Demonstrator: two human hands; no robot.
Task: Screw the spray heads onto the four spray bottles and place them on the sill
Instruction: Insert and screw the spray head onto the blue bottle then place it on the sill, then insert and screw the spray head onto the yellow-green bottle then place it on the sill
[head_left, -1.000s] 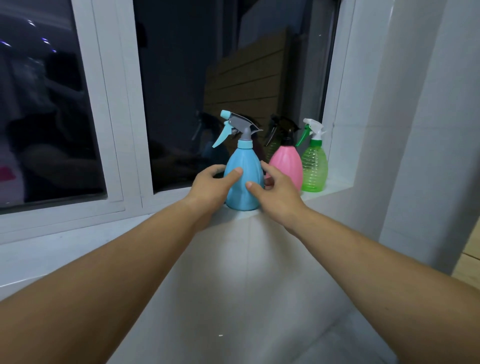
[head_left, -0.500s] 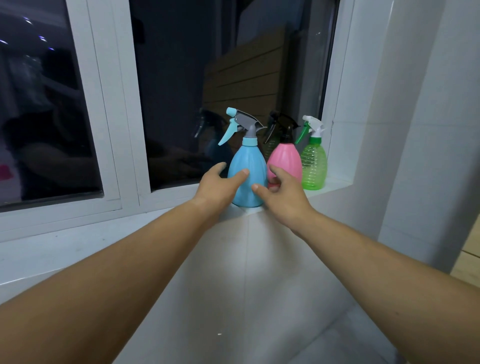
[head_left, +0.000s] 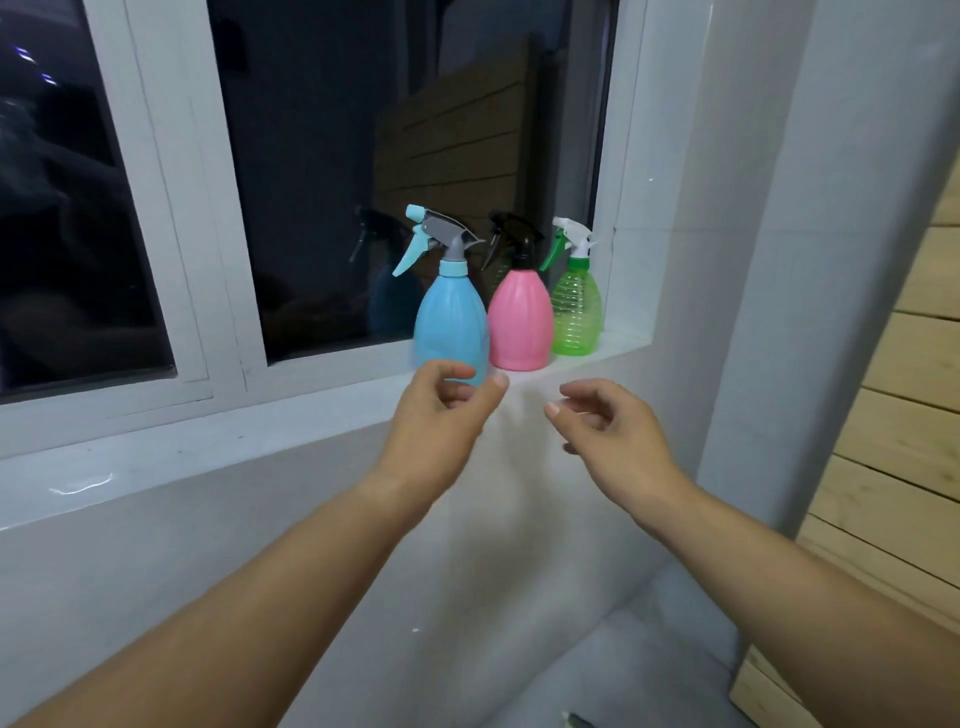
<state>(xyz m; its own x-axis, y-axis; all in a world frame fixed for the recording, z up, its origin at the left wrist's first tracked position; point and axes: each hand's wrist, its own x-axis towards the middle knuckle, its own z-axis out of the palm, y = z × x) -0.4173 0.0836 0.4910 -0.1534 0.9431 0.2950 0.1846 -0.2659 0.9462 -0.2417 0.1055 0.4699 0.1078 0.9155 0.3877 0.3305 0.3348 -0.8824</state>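
blue bottle (head_left: 451, 322), pink bottle (head_left: 520, 322), green bottle (head_left: 576, 312) upright on sill (head_left: 311, 421) — hands empty

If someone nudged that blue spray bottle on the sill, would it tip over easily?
Probably not easily: the blue spray bottle widens toward its base. Its spray head juts sideways, though, so a high push might topple it. It looks like thin plastic, likely light; whether it holds liquid cannot be seen.
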